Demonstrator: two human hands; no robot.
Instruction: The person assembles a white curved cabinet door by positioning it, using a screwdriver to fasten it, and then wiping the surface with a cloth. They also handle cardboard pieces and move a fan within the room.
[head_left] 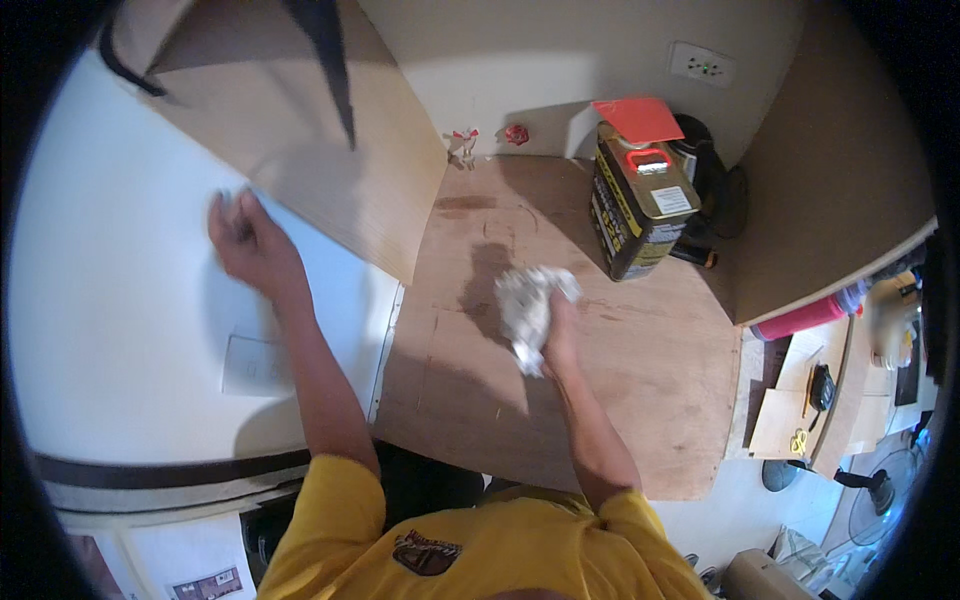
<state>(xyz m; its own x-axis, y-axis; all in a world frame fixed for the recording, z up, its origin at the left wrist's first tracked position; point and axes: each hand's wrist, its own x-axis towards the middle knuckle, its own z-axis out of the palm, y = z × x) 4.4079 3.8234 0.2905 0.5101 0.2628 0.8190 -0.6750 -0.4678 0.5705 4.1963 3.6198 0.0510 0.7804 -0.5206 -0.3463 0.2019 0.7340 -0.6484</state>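
My right hand point(563, 335) is closed on a crumpled white cloth point(530, 305) over the middle of a brown plywood surface point(450, 380); the cloth is blurred and its shadow falls to the left. My left hand point(243, 240) is raised at the left, in front of a white wall panel. Its fingers are curled in, and whatever they may hold is too blurred to make out. Beyond the right hand, a rectangular metal can point(640, 215) with a red handle stands upright, with a red flat piece point(638, 120) lying on top.
Upright wooden panels point(840, 150) bound the surface at left and right. A wall socket point(703, 65) is at the back, a switch plate point(255, 366) on the left. Dark tools point(710, 180) sit behind the can. At right are a pink bottle point(800, 318), yellow scissors point(798, 441) and a fan point(885, 495).
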